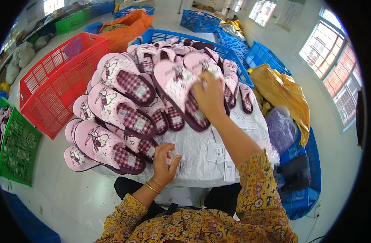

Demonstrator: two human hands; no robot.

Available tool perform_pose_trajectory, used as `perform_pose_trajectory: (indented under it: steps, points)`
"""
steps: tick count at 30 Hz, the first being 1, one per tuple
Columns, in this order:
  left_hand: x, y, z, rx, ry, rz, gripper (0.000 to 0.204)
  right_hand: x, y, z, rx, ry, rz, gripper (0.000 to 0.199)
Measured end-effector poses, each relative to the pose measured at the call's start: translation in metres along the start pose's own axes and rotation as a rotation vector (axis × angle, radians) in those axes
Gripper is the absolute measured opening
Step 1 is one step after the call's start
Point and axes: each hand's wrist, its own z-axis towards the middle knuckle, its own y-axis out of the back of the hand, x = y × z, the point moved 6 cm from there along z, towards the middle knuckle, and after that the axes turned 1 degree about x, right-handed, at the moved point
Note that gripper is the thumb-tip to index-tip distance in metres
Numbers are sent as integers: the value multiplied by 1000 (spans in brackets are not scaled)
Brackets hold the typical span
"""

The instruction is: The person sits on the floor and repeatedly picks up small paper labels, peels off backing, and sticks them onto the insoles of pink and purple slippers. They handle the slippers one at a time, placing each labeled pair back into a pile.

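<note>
Bright workroom, pale floor, big windows [335, 69] far right. Your lap holds a white plastic-wrapped bundle [197, 156] used as a work surface, piled with pink slippers with maroon checked insoles [124, 115], stacked in rows from near left to far centre. Your right hand [209, 97] reaches far, fingers curled down onto one pink slipper with a dark sole edge [181, 91] at the top of the pile, gripping its heel end; the slipper lies tilted, toe pointing far left. Your left hand [165, 162] rests near, on the white bundle just right of the nearest slipper, fingers loosely curled, thumb and fingertips pinching something small and pale; what it is you cannot tell. Gold bangle [152, 188] on that wrist. Small white paper tags [217, 152] lie scattered on the bundle between your two hands. Red plastic mesh crate [60, 81] sits left on the floor, green mesh crate [15, 146] further left, blue mesh crates [234, 48] far behind the pile. Yellow plastic bag [282, 93] and a purple bag [280, 129] lie to the right.
</note>
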Motion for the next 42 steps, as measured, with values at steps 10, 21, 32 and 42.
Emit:
perform_pose_trajectory:
  steps: [10,21,32,42]
  points:
    - [-13,-32,-6,100,3,110,35,-36,49,-207,198,-512,112,23]
    - [2,-37,-2,158,90,198,28,12,162,-217,511,-706,1088,51]
    - [-33,-40,8,202,-9,361,25,-32,245,-183,163,-290,805,27]
    - [-45,-69,5,277,-18,341,28,-261,153,-227,336,-479,-430,41]
